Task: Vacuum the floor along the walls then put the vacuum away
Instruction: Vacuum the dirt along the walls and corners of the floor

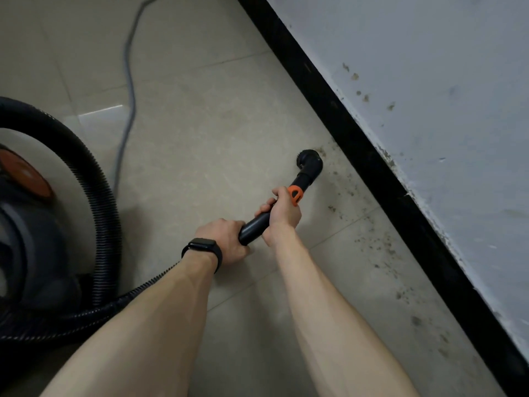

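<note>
Vacuum (25, 224): near left, on floor (200, 124); hose (107, 196) to wand (254, 224). Nozzle (310, 161): down on floor, just beside black skirting (355, 138). Step in hand, likely: edge pass along wall; putting away not yet due. Dirt (370, 243): specks along skirting, nearer than nozzle. Next: drag nozzle nearer along skirting over specks, keeping it flat. Left hand (226, 239): curled round wand's near end. Right hand (284, 210): curled round wand just behind orange collar (294, 193).
</note>
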